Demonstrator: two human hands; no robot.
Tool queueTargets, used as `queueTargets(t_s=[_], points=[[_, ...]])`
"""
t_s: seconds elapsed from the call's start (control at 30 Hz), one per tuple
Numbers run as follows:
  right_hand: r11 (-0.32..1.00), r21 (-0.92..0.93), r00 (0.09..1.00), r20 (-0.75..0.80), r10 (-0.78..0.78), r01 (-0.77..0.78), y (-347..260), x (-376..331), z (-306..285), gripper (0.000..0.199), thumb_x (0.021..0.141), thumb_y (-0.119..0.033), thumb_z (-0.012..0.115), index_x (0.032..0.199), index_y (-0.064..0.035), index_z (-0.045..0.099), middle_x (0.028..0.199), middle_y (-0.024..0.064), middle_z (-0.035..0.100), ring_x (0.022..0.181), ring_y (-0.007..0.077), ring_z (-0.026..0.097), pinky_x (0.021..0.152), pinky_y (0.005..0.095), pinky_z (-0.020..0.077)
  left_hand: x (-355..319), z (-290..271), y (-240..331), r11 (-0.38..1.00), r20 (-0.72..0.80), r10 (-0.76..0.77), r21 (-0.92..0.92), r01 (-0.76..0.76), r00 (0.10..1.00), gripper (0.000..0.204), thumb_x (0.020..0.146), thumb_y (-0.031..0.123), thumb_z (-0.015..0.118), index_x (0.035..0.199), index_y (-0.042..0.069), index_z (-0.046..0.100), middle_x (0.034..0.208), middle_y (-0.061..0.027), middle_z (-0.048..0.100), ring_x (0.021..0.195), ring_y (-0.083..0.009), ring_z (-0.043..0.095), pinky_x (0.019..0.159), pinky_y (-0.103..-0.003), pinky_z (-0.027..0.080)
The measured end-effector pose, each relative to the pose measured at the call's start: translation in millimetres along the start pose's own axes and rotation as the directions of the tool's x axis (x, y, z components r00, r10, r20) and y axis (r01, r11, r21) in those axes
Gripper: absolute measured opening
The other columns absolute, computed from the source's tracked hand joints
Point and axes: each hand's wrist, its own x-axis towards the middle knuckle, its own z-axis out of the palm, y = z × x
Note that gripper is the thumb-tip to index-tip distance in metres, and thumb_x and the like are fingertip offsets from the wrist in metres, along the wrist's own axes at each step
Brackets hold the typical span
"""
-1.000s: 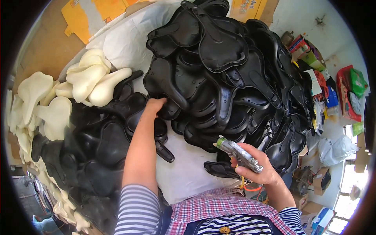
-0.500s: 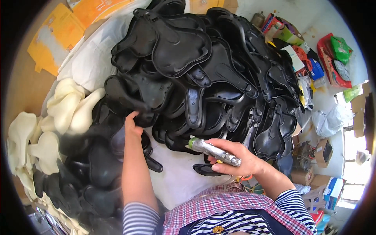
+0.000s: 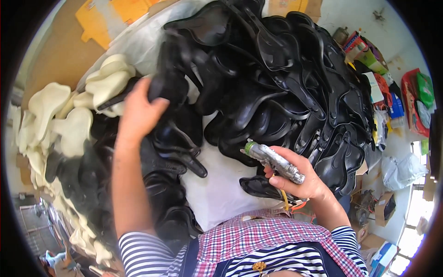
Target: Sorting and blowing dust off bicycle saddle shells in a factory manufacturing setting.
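My left hand (image 3: 140,108), smeared by motion, reaches into the left of the pile and is closed on a black bicycle saddle (image 3: 168,85). That saddle is blurred too, and the fingers are partly hidden behind it. In my right hand (image 3: 297,173) is a hand tool (image 3: 279,164), wrapped in silver, with a green ring near its tip. It points up and to the left, over the white sheet (image 3: 219,184). Below its tip lies a single black saddle piece (image 3: 258,186).
Glossy black saddles (image 3: 281,87) are heaped across the back and right. Cream foam saddle pads (image 3: 76,131) are stacked at the left, above more dark saddles (image 3: 173,194). Bags and boxes line the right wall, among them a clear plastic bag (image 3: 404,171) and an open carton (image 3: 385,207).
My left hand has moved up and left and now has a saddle in it. The view has shifted, so the pile appears farther right. The silver tool stays in my right hand.
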Motion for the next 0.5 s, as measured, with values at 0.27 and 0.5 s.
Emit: queueTargets(t_s=[0.27, 0.5], points=[[0.998, 0.058, 1.000, -0.001, -0.024, 0.024, -13.8, -27.7, 10.0, 0.060, 0.079, -0.005, 0.071, 0.132, -0.0018, 0.045, 0.102, 0.0071, 0.062, 0.091, 0.0134, 0.061, 0.081, 0.0283, 0.0492, -96.4, 30.5, -59.0, 0.822, 0.005, -0.377, -0.459, 0.337, 0.926, 0.027, 0.080, 0.016, 0.069, 0.101, 0.000, 0.067, 0.087, -0.0054, 0.067, 0.075, -0.0139, 0.061, 0.070, -0.026, 0.048], [0.999, 0.039, 0.999, 0.039, 0.013, -0.015, -19.2, -28.7, 23.0, 0.061, 0.078, -0.006, 0.072, 0.133, -0.0020, 0.044, 0.100, 0.0066, 0.063, 0.092, 0.0126, 0.061, 0.082, 0.0283, 0.0495, -65.8, 24.9, -186.0, 0.903, -0.502, -0.373, -0.004, 0.429, 0.780, 0.021, 0.079, 0.015, 0.063, 0.096, 0.004, 0.069, 0.085, -0.0113, 0.069, 0.076, -0.0238, 0.067, 0.070, -0.035, 0.052]])
